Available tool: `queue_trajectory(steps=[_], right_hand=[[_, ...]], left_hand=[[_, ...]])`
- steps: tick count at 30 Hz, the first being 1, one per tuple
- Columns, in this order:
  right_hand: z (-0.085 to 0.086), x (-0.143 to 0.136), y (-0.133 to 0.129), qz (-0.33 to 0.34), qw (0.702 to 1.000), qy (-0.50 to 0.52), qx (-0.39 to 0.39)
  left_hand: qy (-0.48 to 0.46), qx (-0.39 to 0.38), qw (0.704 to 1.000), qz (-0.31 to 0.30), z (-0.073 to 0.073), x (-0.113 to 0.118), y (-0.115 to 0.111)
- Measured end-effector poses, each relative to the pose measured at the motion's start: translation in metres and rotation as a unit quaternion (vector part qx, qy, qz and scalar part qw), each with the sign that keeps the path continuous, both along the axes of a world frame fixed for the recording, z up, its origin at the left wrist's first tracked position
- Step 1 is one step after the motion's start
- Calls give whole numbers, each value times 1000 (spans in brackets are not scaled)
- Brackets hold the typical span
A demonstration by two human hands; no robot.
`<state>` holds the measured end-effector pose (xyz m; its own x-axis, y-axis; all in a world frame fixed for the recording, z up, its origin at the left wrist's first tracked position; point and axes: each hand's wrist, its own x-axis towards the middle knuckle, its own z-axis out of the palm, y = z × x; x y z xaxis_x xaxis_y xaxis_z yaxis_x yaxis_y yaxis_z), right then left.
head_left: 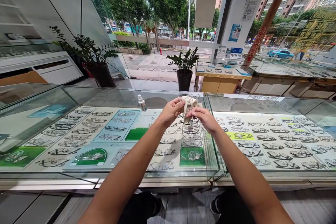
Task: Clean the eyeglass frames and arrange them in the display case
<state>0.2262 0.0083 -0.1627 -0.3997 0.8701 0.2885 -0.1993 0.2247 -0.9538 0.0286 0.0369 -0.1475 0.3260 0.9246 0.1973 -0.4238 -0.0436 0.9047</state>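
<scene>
Above the glass display case [123, 176], both hands meet near the middle of the view. My left hand [172, 112] is closed on a cream cloth [189, 102], pinching it from the left. My right hand [204, 117] is closed at the cloth's lower right, its fingertips pressed together around a pair of thin-framed glasses, partly hidden by the cloth. A white spray bottle [142, 104] stands upright on the glass to the left of my hands.
Rows of glasses lie inside the case, with green trays [192, 156] among them. A second glass case [262, 175] adjoins on the right. Beyond stand two potted plants [184, 77], a wooden display table [219, 84] and large windows.
</scene>
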Motion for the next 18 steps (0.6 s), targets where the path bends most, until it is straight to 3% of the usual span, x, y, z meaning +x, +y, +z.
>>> queue_trajectory(steps=[4, 10, 15, 18], right_hand=[[0, 0, 0, 1, 1000, -2, 15], [-3, 0, 1, 5, 1000, -14, 15], [-3, 1, 2, -38, 999, -8, 15], [-3, 1, 2, -33, 999, -13, 12]], left_hand=[[-29, -8, 1000, 11, 1, 0, -1], [2, 8, 1000, -24, -1, 1, -1], [-31, 5, 999, 35, 1, -3, 2], [-46, -9, 999, 25, 2, -6, 3]])
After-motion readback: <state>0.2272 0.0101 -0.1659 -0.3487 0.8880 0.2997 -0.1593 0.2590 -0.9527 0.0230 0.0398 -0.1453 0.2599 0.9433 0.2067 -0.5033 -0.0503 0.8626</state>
